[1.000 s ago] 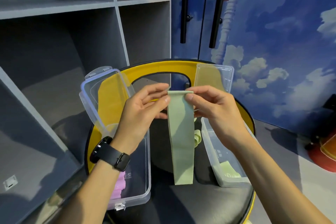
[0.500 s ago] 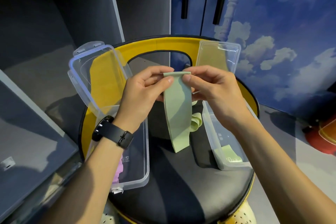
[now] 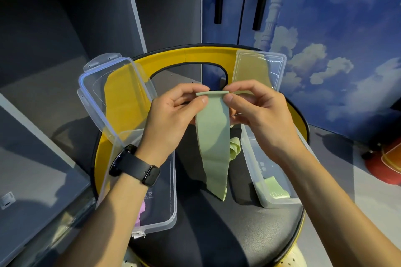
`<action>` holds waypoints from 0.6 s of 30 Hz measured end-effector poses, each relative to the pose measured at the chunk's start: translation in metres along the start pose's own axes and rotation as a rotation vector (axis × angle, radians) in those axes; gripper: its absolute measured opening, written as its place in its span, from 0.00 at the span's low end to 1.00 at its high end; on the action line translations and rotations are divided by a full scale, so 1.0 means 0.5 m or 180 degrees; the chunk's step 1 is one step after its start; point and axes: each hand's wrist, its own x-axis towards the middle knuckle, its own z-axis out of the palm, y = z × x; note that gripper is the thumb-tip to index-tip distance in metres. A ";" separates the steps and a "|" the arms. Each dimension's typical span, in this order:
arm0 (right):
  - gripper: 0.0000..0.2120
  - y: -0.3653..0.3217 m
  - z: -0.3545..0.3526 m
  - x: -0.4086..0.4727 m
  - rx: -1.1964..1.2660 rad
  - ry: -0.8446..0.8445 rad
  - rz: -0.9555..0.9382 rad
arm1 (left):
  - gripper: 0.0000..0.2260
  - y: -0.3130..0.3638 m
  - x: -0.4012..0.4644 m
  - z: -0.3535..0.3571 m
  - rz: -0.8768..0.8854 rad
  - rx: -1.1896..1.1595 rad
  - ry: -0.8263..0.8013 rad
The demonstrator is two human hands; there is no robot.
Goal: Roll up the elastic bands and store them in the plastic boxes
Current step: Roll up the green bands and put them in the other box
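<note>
I hold the green elastic band (image 3: 213, 136) by its top edge with both hands, above the black seat of the chair (image 3: 217, 223). My left hand (image 3: 171, 119) pinches the left corner between thumb and forefinger, and my right hand (image 3: 258, 115) pinches the right corner in the same way. Both pinches are closed on the band, and the top edge is already turned over into a small first fold.

The band hangs straight down from my fingers, so its long axis runs from my grip toward me, and the free end hangs low over the seat; I cannot tell whether it touches. The roll axis is therefore the short line between my two hands, and I judge that I must turn the fold toward the free end and take up the hanging length little by little.

Both hands are equally near the band. The open plastic box on the right (image 3: 271, 180) lies just beside the hanging band and already has green bands inside, so I think this one goes there. The left plastic box (image 3: 169, 201) holds something pink.
</note>
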 end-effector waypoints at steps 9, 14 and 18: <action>0.03 -0.001 -0.001 0.005 -0.0106 0.0153 -0.0112 | 0.10 0.006 0.006 -0.011 0.0057 0.0128 -0.0031; 0.04 -0.001 0.003 0.006 -0.0101 0.0134 -0.0077 | 0.10 0.005 0.005 -0.013 0.0099 0.0110 0.0010; 0.04 -0.001 0.000 0.006 -0.0059 0.0116 -0.0072 | 0.10 0.007 0.004 -0.013 0.0142 0.0108 -0.0021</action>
